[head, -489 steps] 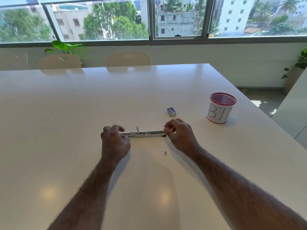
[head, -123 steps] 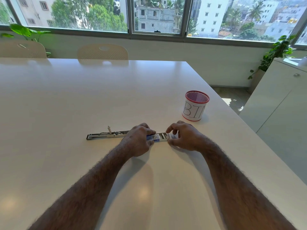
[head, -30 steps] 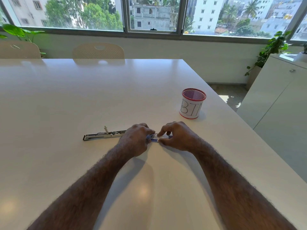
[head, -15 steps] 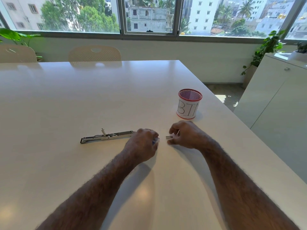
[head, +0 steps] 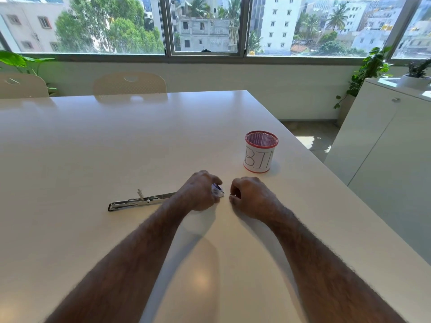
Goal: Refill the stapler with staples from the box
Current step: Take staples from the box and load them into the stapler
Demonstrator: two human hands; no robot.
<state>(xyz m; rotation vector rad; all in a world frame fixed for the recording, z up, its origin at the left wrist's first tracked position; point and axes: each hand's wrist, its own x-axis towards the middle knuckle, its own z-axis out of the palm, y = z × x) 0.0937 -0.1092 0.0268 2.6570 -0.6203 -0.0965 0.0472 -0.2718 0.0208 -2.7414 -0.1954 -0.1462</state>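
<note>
The metal stapler (head: 140, 201) lies unfolded flat on the white table (head: 116, 141), left of my hands. My left hand (head: 200, 192) covers the stapler's right end and grips the small blue and white staple box (head: 218, 191), which is tilted and sticks out past my fingers. My right hand (head: 250, 198) rests a short gap to the right of the box. Its fingertips are pinched together on a small strip of staples, of which only a tiny glint shows.
A white cup with a red mesh rim, marked BIN (head: 260, 152), stands just beyond my right hand near the table's right edge. A white cabinet (head: 384, 159) is off to the right. Two chairs (head: 130, 83) stand at the far side.
My hands have drawn apart. The right hand has pulled back from the box with its fingers pinched, and the left hand has tilted the box up.
</note>
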